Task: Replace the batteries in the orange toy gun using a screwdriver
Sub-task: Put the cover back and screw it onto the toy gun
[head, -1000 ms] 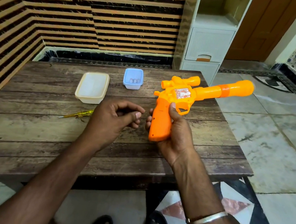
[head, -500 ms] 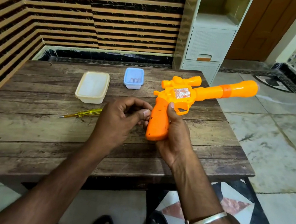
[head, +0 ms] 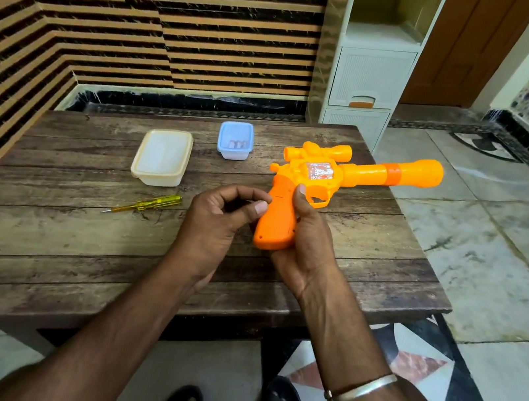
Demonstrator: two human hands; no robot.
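The orange toy gun [head: 357,175] is held over the wooden table [head: 43,234], barrel pointing right past the table's edge. My right hand [head: 308,245] grips its handle from the right and below, thumb up near the trigger guard. My left hand [head: 214,223] has its fingers curled, and its thumb and forefinger tips pinch the handle's left edge. A yellow screwdriver [head: 148,204] lies on the table to the left of my left hand. A small blue tub [head: 237,126] behind the hands holds a few batteries [head: 237,143].
An empty cream plastic box [head: 162,156] stands left of the blue tub. A white drawer cabinet [head: 369,75] is behind the table's far right corner. Striped walls close in the left and back. Tiled floor lies to the right.
My left hand has moved right and now touches the gun's handle. The gun has tilted slightly, its handle bottom swinging toward my left hand.
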